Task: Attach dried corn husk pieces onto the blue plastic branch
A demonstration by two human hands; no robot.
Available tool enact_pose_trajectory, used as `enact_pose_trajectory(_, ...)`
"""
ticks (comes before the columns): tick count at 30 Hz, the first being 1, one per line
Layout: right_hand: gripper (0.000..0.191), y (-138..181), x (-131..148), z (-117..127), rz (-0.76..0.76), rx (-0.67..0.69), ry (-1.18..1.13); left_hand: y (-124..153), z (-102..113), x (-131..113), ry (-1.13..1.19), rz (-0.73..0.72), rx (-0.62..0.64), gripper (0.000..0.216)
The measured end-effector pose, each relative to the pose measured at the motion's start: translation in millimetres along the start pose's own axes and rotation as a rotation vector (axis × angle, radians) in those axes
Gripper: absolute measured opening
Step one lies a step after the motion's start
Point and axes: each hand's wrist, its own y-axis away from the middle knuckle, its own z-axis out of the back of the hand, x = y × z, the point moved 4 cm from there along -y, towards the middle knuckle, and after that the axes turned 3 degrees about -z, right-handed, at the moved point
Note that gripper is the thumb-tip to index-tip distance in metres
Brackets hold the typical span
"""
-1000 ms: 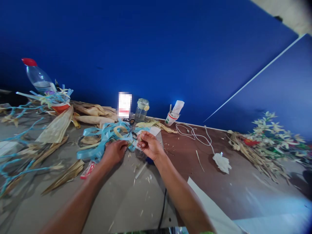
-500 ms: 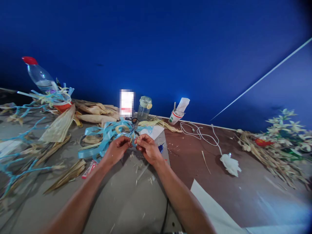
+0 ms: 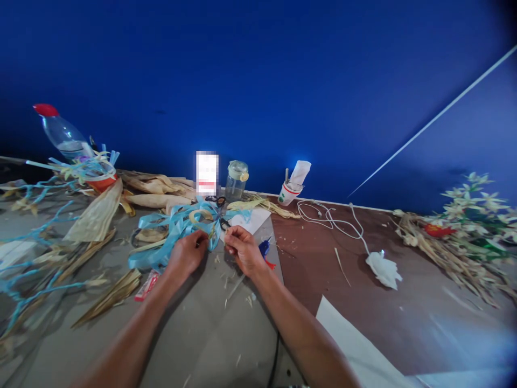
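Observation:
My left hand (image 3: 186, 254) is curled shut at the edge of a tangle of light blue strips (image 3: 173, 229), its fingertips on a small pale piece next to them. My right hand (image 3: 241, 249) is pinched shut just to the right, on something I cannot make out. The two hands are a short way apart. A blue and red tool (image 3: 265, 251) lies right beside my right hand. Black-handled scissors (image 3: 216, 202) rest behind the strips.
Dried husks (image 3: 95, 215) and blue twigs (image 3: 36, 229) cover the left of the table. At the back stand a red-capped bottle (image 3: 60, 132), a jar (image 3: 235, 180) and a paper cup (image 3: 287, 193). A white cable (image 3: 329, 218), a white husk flower (image 3: 383, 268), flower stems (image 3: 456, 237) and white paper (image 3: 355, 350) lie right.
The hands came together half a second ago and have drawn slightly apart. My right hand has lowered and the blue and red tool now shows beside it.

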Motion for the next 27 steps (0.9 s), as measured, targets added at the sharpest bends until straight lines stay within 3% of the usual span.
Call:
enact_pose_trajectory(7,0.025,-3.3,-3.5,2.1,-0.026,-0.031,-0.035,0.3,-3.0,7.3,-0.155,-0.015,0.059,0.025)
enact_pose_trajectory(17,0.024,-2.0,-1.8,0.5,-0.021,-0.027,-0.056,-1.3,6.2,1.7,-0.214,-0.166,-0.119,0.025)
enact_pose_trajectory(23,0.023,-2.2,-6.7,-0.6,-0.027,0.012,-0.030,4.9,17.8,-22.9,0.154,-0.208,-0.219,0.022)
enact_pose_trajectory(27,0.022,-2.3,-11.1,-1.7,-0.005,0.043,-0.032,7.4,10.2,-31.8,0.499,-0.047,-0.041,0.023)
